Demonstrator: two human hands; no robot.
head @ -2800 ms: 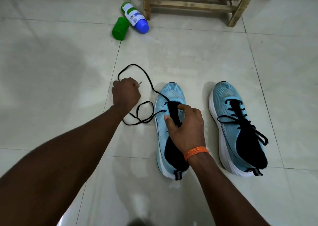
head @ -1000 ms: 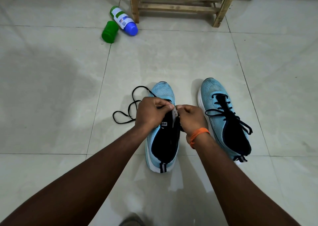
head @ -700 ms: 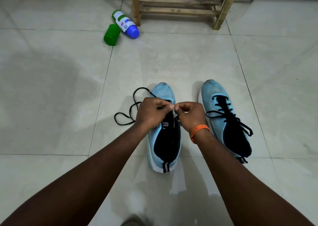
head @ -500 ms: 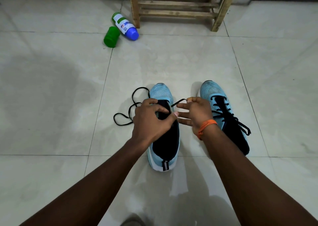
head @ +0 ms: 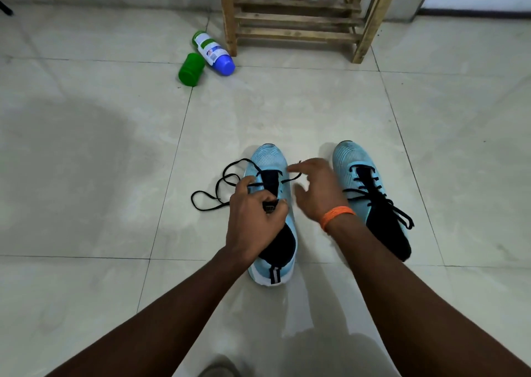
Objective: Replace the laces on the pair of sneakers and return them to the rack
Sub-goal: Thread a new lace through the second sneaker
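Note:
Two light-blue sneakers with black tongues stand side by side on the tiled floor. The left sneaker (head: 268,161) has a black lace (head: 218,187) threaded only through its front eyelets, the rest lying in loops on the floor to its left. My left hand (head: 254,221) grips this sneaker's tongue. My right hand (head: 316,190), with an orange wristband, hovers just right of the toe and holds the lace's short end taut between its fingertips. The right sneaker (head: 352,158) is fully laced. The wooden rack (head: 298,17) stands at the back.
A white bottle with a blue end (head: 214,53) and a green cup (head: 189,69) lie on the floor left of the rack's front leg. A wall runs behind the rack. Open tile lies between the sneakers and the rack.
My hands have parted. The left hand slid back along the tongue and grips it. The right hand drew the lace end out to the right through an eyelet.

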